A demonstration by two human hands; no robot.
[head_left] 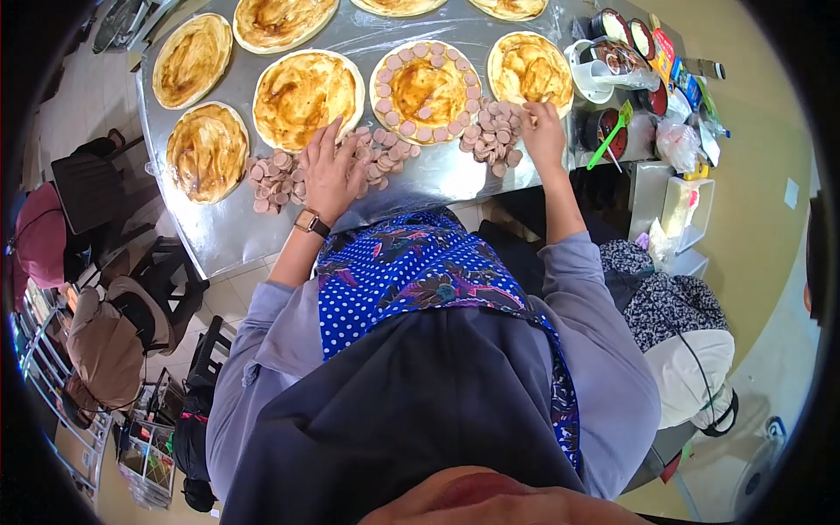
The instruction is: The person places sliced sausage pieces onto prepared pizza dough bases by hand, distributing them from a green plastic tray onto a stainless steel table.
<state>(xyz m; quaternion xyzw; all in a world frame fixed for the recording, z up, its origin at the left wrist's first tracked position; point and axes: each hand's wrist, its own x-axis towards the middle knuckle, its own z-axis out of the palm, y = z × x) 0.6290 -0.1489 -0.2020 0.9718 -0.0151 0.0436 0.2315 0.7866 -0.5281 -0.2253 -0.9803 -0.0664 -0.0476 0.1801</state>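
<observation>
Several round dough bases with brown sauce lie on the metal table [219,236]. One base [424,92] carries a ring of pink sausage slices along its rim and one slice nearer its middle. My left hand [331,173], with a watch at the wrist, rests fingers spread on a pile of sausage slices [273,179], just below a sauced base [306,101]. My right hand [544,138] is at the lower edge of another base [529,70], fingers bent together; anything between them is too small to make out. Beside it lies a second pile of slices [494,140].
At the right end are a white cup [597,83], a green spatula [623,122] in a dark bowl, more bowls and packets. Chairs with bags [114,341] stand at the left. Patterned cloth and a white bag [696,372] sit at the lower right.
</observation>
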